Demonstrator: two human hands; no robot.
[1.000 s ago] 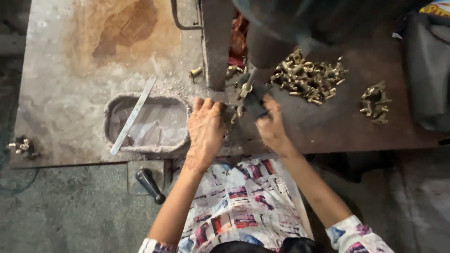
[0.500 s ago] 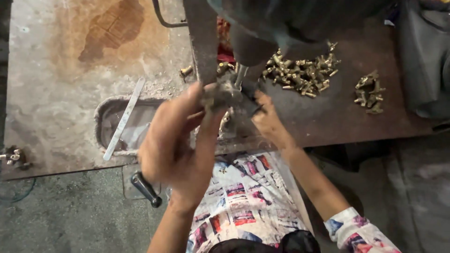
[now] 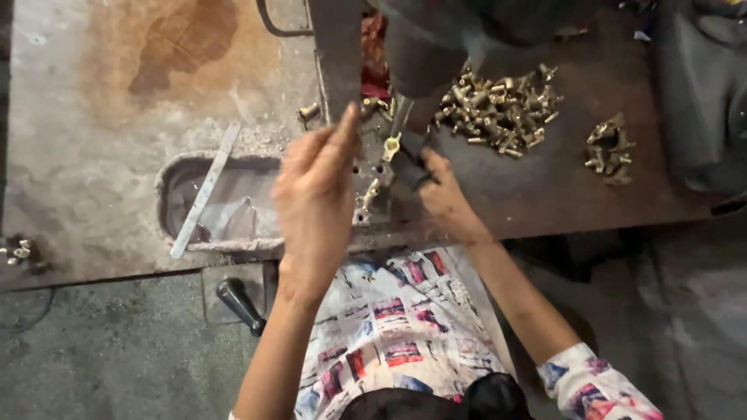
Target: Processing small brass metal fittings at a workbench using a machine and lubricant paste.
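Head view, looking straight down on a worn metal surface (image 3: 101, 109) with a dark press column (image 3: 436, 47) rising at the top edge. Left hand (image 3: 315, 202) raised above the surface, fingers straight and together, palm turned sideways, holding nothing that shows. Right hand (image 3: 440, 187) low at the foot of the column, fingers curled around a small dark tool or holder (image 3: 408, 167), just beside a single brass fitting (image 3: 391, 145) seated under the press head. Judging by the layout, one piece in the machine at this moment and most of the work left: a large heap of brass fittings (image 3: 498, 105) close behind the right hand, a much smaller heap (image 3: 608, 148) well apart to the right, which of the two finished impossible to tell. Shallow recessed tray (image 3: 175, 175) to the left with a flat metal strip (image 3: 206, 187) lying across it; black handle (image 3: 241, 305) below the surface edge.
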